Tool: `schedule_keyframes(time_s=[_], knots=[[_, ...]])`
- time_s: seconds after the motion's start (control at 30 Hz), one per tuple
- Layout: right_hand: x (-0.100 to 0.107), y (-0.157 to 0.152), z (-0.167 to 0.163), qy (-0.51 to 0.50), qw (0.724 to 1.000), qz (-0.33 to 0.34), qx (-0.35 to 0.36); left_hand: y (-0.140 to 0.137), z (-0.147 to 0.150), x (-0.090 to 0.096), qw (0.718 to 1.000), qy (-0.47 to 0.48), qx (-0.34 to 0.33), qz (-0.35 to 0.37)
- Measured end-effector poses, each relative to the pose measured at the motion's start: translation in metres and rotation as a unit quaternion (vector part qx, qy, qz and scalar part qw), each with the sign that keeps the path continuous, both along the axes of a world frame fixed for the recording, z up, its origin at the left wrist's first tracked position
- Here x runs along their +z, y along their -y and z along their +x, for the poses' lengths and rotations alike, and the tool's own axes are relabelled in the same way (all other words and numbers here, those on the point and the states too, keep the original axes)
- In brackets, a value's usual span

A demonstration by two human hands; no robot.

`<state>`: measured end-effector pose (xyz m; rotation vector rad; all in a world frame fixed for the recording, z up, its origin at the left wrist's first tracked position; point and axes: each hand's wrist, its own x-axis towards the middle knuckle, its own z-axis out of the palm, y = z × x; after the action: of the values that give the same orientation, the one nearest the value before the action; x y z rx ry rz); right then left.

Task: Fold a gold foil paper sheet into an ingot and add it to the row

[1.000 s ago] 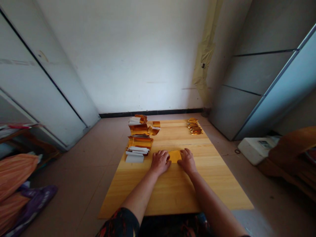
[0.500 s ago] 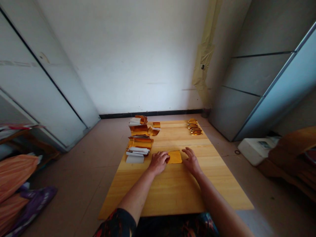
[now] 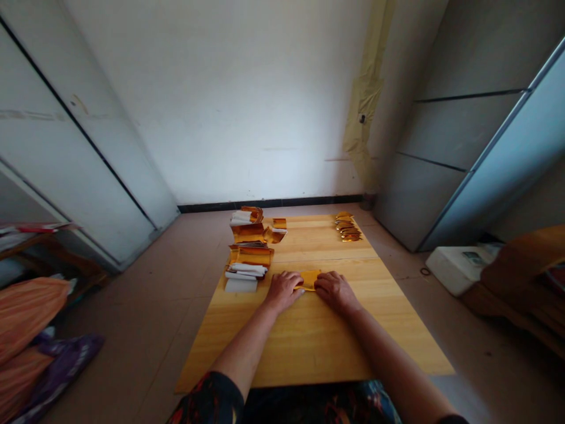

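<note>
Over my feed, going left to right, I see piles of gold and white paper (image 3: 251, 255) along the left side of the table (image 3: 326, 347); a pale piece (image 3: 241, 285) lies at their near end; next I find the left hand (image 3: 282, 291), fingers bent and closed on the left end of a small yellow-gold sheet (image 3: 311, 279); that sheet lies around mid-table, between both hands; the right hand (image 3: 336, 291) curls over its right end (pinching or only pressing, I cannot tell); folded gold pieces (image 3: 348, 228) line the far right corner.
</note>
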<state>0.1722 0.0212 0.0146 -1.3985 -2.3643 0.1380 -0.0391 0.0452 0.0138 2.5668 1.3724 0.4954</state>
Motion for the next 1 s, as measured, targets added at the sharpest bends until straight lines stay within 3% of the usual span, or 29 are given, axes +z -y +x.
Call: schedule_keyframes(time_s=[0.13, 0.23, 0.5, 0.7, 1.0], knots=[[-0.001, -0.004, 0.003, -0.036, 0.999, -0.014, 0.006, -0.001, 0.001, -0.003, 1.0, 0.005, 0.006, 0.013], [-0.003, -0.012, 0.001, -0.079, 0.995, -0.045, -0.034, -0.005, 0.004, -0.004, 0.999, 0.024, 0.037, 0.012], [0.002, -0.026, -0.023, -0.053, 0.959, -0.101, -0.26, -0.021, 0.018, -0.006, 0.974, 0.097, 0.197, -0.051], [0.002, -0.023, -0.034, 0.011, 0.952, -0.066, -0.299, -0.021, 0.017, -0.007, 0.962, 0.161, 0.209, -0.063], [0.004, -0.024, -0.035, 0.018, 0.949, -0.074, -0.306, -0.023, 0.017, -0.013, 0.967, 0.171, 0.18, -0.049]])
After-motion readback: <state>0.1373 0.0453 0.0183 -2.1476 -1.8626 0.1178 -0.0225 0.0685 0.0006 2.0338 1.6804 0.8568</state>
